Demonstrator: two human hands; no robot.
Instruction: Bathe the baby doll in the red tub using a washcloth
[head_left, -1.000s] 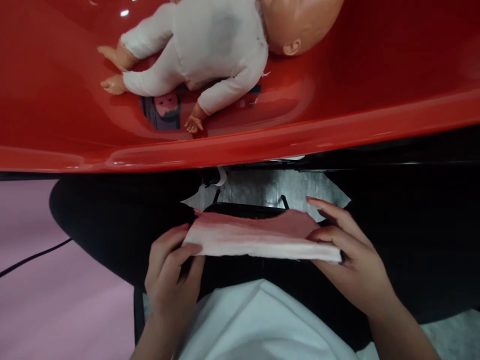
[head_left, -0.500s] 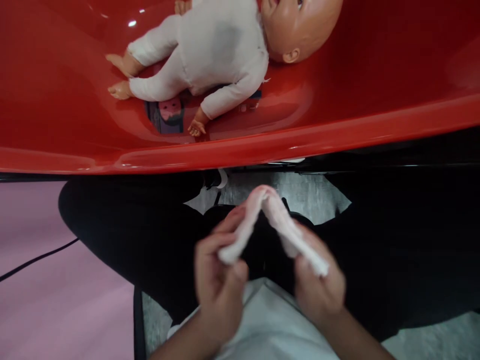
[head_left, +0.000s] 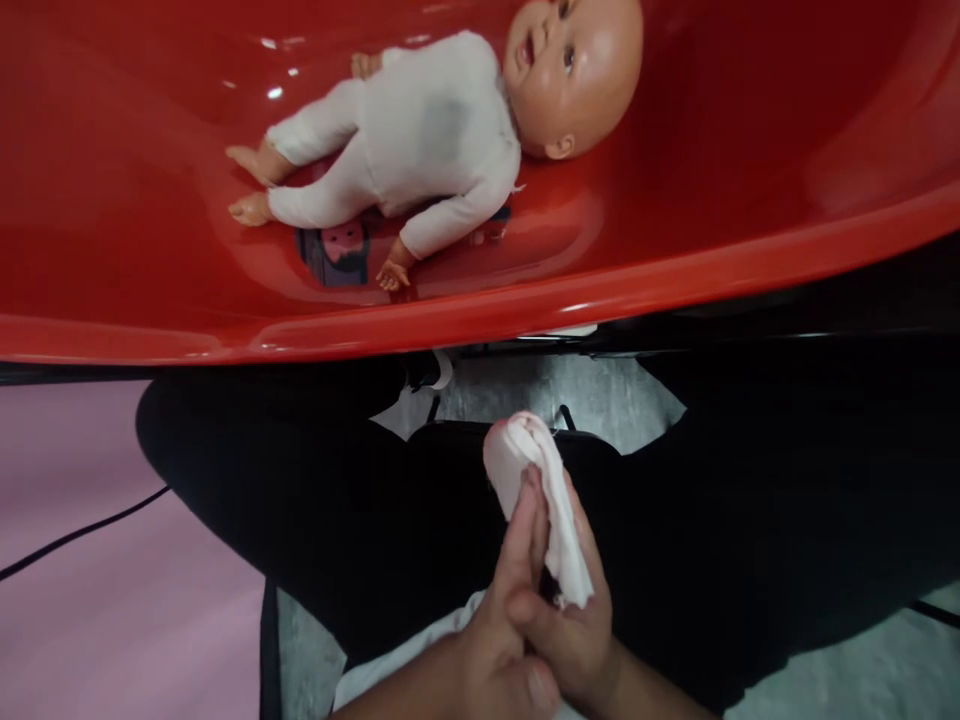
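A folded white cloth (head_left: 566,540) with a pinkish tint at its bend is held low in front of my body, its fold pointing away from me. My right hand (head_left: 577,630) is closed along the cloth's right side, with the thumb across toward the other hand. My left hand (head_left: 499,620) presses against the cloth from the left, fingers straight and together, their tips at the fold. Both hands touch each other near the thumbs. Beyond them a baby doll (head_left: 435,130) in a white cloth body lies on its back, head to the right, untouched.
The doll lies in a glossy red tub (head_left: 712,160) whose front rim (head_left: 450,325) runs across the view. A picture sticker (head_left: 345,255) shows under the doll. Dark-clothed legs (head_left: 300,520) are below the tub. At left is a pink surface (head_left: 112,480) with a black cable (head_left: 90,525).
My hands have come together, bringing the cloth from a wide bent shape to a tighter fold. The view has shifted slightly, showing more of the doll's head.
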